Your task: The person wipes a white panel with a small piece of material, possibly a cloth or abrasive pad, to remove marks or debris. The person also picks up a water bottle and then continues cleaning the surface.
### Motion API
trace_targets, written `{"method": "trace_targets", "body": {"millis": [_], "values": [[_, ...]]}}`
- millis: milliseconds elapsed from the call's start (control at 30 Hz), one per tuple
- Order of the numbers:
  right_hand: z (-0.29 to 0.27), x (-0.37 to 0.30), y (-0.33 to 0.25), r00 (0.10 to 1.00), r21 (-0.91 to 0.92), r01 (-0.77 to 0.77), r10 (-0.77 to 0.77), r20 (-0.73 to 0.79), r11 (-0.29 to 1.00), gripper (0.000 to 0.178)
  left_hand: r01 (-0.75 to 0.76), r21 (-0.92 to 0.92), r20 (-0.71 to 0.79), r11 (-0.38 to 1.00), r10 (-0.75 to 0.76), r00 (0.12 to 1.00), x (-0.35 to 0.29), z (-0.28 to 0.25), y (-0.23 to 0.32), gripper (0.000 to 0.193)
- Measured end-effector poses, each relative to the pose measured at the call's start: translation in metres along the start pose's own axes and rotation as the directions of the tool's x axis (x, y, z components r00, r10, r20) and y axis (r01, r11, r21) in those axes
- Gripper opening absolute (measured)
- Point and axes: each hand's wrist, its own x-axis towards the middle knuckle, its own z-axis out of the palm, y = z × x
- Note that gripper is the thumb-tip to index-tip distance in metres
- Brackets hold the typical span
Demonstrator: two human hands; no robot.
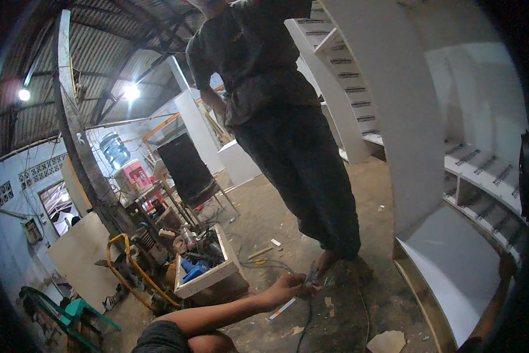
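Observation:
My left hand point(291, 286) reaches out from the lower left, low above the floor. Its fingers are closed around something small, pale and partly see-through point(313, 277), whose kind I cannot make out. Just beyond it are the bare feet point(329, 262) of a standing person in dark clothes point(288, 129). At the dark right rim my right hand point(507, 267) is raised beside a white curved panel point(452, 270). Its fingers are too dark to read, and I cannot tell whether they touch the panel.
An open wooden box point(217, 276) of tools, including a blue one point(194, 269), sits at the left. Near it are a yellow tubular frame point(138, 273) and a black chair point(185, 165). Cables point(364, 306) and scraps point(386, 342) lie on the floor. White cabinets point(388, 117) stand at the right.

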Motion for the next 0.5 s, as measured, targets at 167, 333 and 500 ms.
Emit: {"method": "trace_targets", "body": {"millis": [167, 333, 500], "values": [[0.020, -0.025, -0.010, 0.991, 0.046, -0.056, 0.050, 0.125, 0.997, 0.027, 0.007, -0.108, 0.013, 0.994, -0.005, 1.000, 0.003, -0.003, -0.020, 0.035], [-0.040, -0.010, 0.005, 0.913, 0.151, -0.255, 0.187, 0.361, 0.955, 0.024, 0.046, -0.045, 0.013, 0.998, -0.046, 0.999, 0.013, 0.009, -0.009, 0.035], [-0.122, 0.080, -0.090, 0.745, 0.151, -0.487, 0.319, 0.586, 0.860, 0.040, 0.072, -0.175, -0.182, 0.982, -0.104, 0.978, -0.017, 0.004, -0.016, 0.031]]}}
